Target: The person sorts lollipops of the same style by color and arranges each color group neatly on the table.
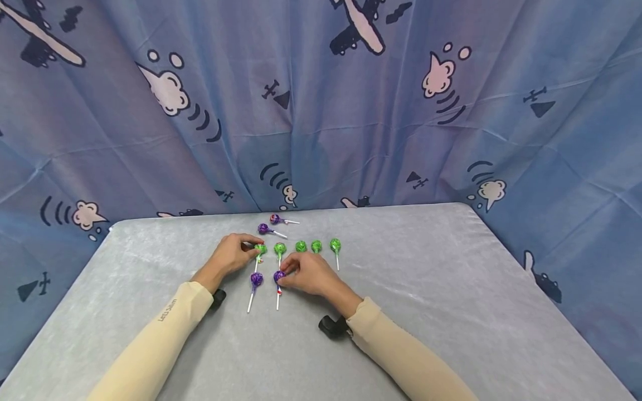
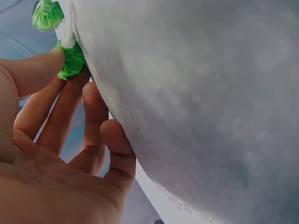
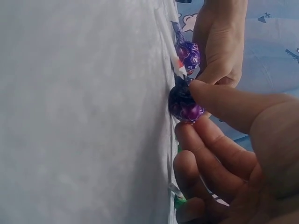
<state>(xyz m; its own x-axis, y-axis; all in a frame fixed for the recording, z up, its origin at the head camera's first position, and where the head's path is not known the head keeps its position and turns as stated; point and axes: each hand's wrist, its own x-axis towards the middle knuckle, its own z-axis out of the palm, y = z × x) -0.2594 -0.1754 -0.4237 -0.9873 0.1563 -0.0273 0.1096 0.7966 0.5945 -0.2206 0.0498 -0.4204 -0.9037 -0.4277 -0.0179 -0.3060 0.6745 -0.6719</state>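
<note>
My left hand (image 1: pixel 232 256) pinches the head of a green-wrapped lollipop (image 2: pixel 72 60) between thumb and fingers, at the left end of a row of green lollipops. Directly below it on the cloth lies a purple lollipop (image 1: pixel 256 279), its white stick pointing toward me. My right hand (image 1: pixel 312 274) has thumb and fingers on the head of a second purple lollipop (image 3: pixel 186 105), just right of the first. Above that one lies another green lollipop (image 1: pixel 280 248). The right hand partly covers the sticks of two green lollipops behind it.
Farther right in the row are green lollipops (image 1: pixel 335 245). Toward the back edge lie two more purple lollipops, one nearer (image 1: pixel 263 228) and one farther (image 1: pixel 274 219), sticks pointing right. A pale cloth covers the table (image 1: pixel 426 289); a blue printed curtain (image 1: pixel 321 111) hangs behind.
</note>
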